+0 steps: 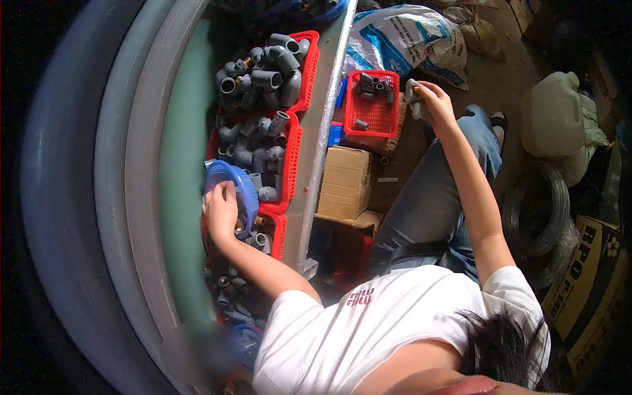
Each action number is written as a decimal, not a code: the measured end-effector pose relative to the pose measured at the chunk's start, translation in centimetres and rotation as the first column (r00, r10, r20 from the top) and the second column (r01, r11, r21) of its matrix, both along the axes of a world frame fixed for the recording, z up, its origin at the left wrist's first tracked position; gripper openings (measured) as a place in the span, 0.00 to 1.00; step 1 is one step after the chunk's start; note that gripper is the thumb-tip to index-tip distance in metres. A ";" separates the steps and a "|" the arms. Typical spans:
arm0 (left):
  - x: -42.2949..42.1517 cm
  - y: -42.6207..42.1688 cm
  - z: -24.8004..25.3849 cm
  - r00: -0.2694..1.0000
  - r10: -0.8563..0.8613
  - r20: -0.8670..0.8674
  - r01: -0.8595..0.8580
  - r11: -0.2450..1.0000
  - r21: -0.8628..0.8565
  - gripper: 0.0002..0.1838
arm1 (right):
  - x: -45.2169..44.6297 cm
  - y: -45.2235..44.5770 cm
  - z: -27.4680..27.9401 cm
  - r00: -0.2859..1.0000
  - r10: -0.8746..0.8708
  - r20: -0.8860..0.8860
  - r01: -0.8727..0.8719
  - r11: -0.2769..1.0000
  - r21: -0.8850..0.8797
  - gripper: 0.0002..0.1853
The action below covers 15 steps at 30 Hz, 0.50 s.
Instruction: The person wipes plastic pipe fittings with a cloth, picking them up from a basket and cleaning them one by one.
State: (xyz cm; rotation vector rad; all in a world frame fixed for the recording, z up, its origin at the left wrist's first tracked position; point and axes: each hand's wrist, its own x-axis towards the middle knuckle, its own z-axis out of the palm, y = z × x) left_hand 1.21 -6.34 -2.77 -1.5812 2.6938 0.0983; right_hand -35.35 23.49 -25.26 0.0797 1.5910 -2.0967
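Observation:
My left hand [220,207] reaches over a small round blue basket [245,191] at the left, its fingers bent down at the basket's near side; what lies between them is too small to make out. Around that basket stand red baskets [294,158] full of grey pipe fittings [266,79]. At the upper right, my right hand [436,104] is closed on a crumpled greyish cloth [416,100]. Just left of the cloth, a smaller red basket [372,122] holds several dark grey fittings [375,85].
Large pipes [118,164] run along the left. A metal shelf edge [322,145] separates the baskets from a cardboard box [345,182]. A printed sack [401,39] lies at the top. Right of my legs are a plastic jug [553,115] and a wire coil [536,210].

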 end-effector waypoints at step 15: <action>-1.0 -1.4 0.1 0.983 0.038 -0.179 -0.085 0.960 -0.266 0.15 | 0.0 0.1 -0.4 0.992 0.037 -0.117 -0.023 0.992 0.120 0.18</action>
